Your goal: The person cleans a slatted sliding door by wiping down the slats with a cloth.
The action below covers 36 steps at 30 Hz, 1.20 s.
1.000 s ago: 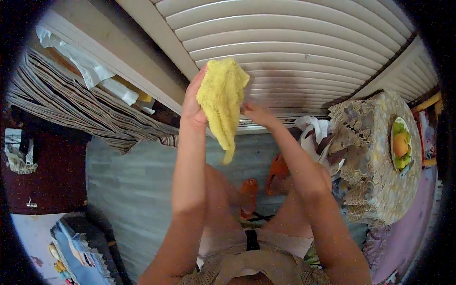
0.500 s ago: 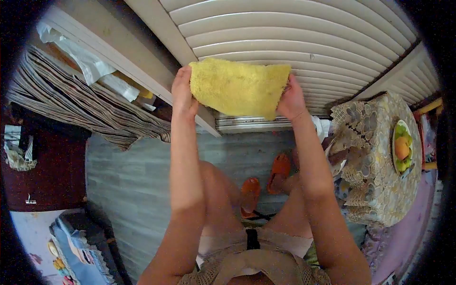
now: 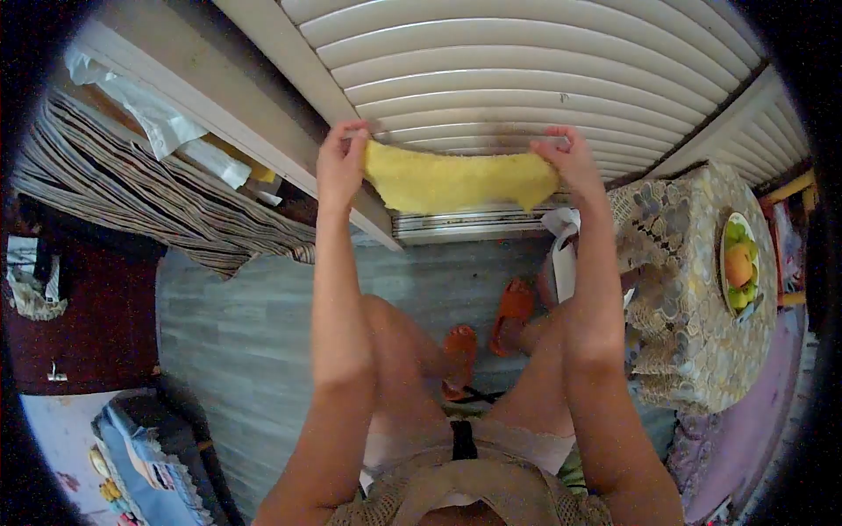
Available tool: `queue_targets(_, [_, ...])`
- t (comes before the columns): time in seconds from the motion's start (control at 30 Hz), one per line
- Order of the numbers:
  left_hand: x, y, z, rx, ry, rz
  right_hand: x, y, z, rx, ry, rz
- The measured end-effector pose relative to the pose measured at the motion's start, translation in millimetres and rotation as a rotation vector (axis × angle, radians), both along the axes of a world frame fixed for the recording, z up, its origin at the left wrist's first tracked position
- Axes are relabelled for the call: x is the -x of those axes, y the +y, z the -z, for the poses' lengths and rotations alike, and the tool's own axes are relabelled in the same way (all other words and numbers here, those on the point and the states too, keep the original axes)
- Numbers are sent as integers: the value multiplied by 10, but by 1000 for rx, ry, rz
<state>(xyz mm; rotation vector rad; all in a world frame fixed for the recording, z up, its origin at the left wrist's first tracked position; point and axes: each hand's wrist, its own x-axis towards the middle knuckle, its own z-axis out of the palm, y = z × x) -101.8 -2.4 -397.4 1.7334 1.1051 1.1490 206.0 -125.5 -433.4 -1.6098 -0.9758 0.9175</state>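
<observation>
A yellow cloth (image 3: 460, 182) is stretched between my two hands, in front of a white louvered door (image 3: 526, 70). My left hand (image 3: 343, 162) pinches its upper left corner. The upper right corner is pinched in my right hand (image 3: 570, 162), thumb and fingers together. Between them the top edge sags slightly, and the lower part hangs loose. Whether the cloth touches the slats behind it, I cannot tell.
On the right stands a round table with a lace tablecloth (image 3: 702, 351), bearing a plate of fruit (image 3: 741, 263). Striped fabric (image 3: 175, 184) hangs from a shelf at left. Orange slippers (image 3: 513, 311) are on my feet on the grey floor (image 3: 237, 351). A white bag (image 3: 561, 223) sits near the door.
The cloth has gone from a broad, raised face to a narrower hanging strip, slightly lower. My right hand has shifted right and turned, now gripping the top corner.
</observation>
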Motion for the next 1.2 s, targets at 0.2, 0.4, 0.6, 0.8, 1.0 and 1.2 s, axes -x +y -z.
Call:
queue_targets(0.2, [55,-155,-48,-127,565,360,-13,-140,-195,-190,-269,-140])
queue_targets(0.4, [33,20,102,-164,558,109,51,-130,-88,-95,-863,-186])
queue_targets(0.6, [-20,63,216,150,29,-14,236,27,-292,-313,-192,-2])
queue_targets(0.8, [-410,106,441,293,-951,5,1449,-193,-537,-576,-509,-240])
queue_targets(1.0, [-673,-425,463,736,-1447,695,1644,-56,-358,-688,-558,-288])
queue_targets(1.2, [-970,-681,447,931,-927,762,1215,92,-232,-501,-796,187])
